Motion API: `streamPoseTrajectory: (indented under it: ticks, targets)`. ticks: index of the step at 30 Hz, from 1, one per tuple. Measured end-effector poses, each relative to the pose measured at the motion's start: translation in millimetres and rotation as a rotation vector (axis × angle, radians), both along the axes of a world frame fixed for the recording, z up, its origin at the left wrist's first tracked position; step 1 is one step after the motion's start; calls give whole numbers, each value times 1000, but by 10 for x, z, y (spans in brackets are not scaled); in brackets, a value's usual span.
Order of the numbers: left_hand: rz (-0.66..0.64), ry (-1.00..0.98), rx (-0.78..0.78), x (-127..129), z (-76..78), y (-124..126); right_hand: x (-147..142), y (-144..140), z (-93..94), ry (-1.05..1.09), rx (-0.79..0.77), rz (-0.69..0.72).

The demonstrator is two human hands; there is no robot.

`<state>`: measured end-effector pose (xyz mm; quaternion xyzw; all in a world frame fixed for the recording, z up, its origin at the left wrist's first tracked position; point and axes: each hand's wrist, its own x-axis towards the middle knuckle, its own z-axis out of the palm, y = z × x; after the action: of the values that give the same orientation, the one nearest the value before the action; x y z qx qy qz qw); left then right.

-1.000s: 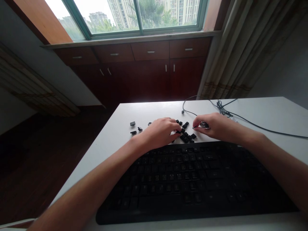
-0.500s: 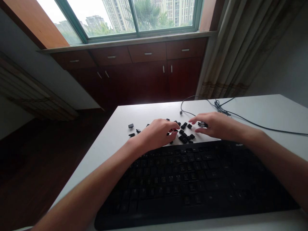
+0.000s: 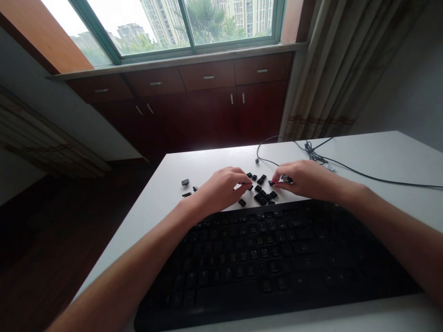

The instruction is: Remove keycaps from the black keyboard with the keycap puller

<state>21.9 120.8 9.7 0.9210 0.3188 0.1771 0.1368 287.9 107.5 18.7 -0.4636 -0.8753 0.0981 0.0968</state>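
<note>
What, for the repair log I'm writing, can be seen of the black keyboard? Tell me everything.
The keyboard is wide and black, apparently plastic, with a rounded near-left corner and a plain front border. It lies on the white table, loose keycaps just beyond its far edge. Several key positions look capless, showing recessed squares; most legends are too dark to read. The left forearm and right forearm hide parts of its two ends; whether either touches it cannot be told.

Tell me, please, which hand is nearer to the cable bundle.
Right. The right hand is just on the near side of the cable bundle; the left hand is farther away, left of the bundle.
</note>
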Motion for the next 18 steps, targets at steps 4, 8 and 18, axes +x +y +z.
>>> streamPoseTrajectory:
  ticks: [4, 8, 18]
  targets:
    - [11, 13, 13, -44, -23, 26, -1, -7, 33, 6, 4, 25]
    - [34, 34, 10, -72, -5, 45, 18, -2, 59, -2, 8, 80]
    - [2, 101, -19, -108, 82, 43, 1, -33, 38, -17, 31, 122]
